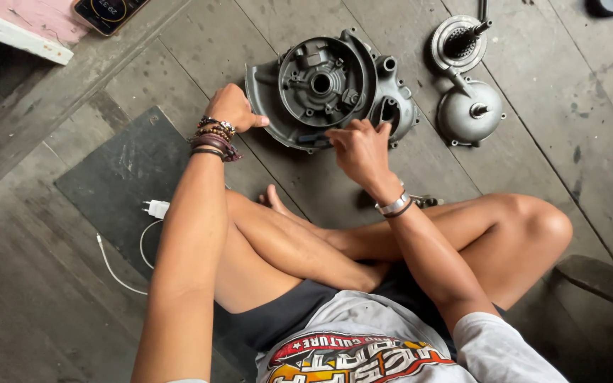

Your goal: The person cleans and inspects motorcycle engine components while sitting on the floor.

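Observation:
A grey metal engine casing (331, 89) lies flat on the wooden floor in front of my crossed legs. My left hand (233, 108) grips its left rim, with beaded bracelets on the wrist. My right hand (360, 145) rests on the casing's near edge, fingers curled on something small that I cannot make out. A metal bangle sits on that wrist.
A second grey engine part (468, 106) with a round cover lies to the right, and a finned disc (459, 41) behind it. A dark mat (118, 184), a white charger plug (156, 208) with cable, and a phone (108, 13) on a pink board lie to the left.

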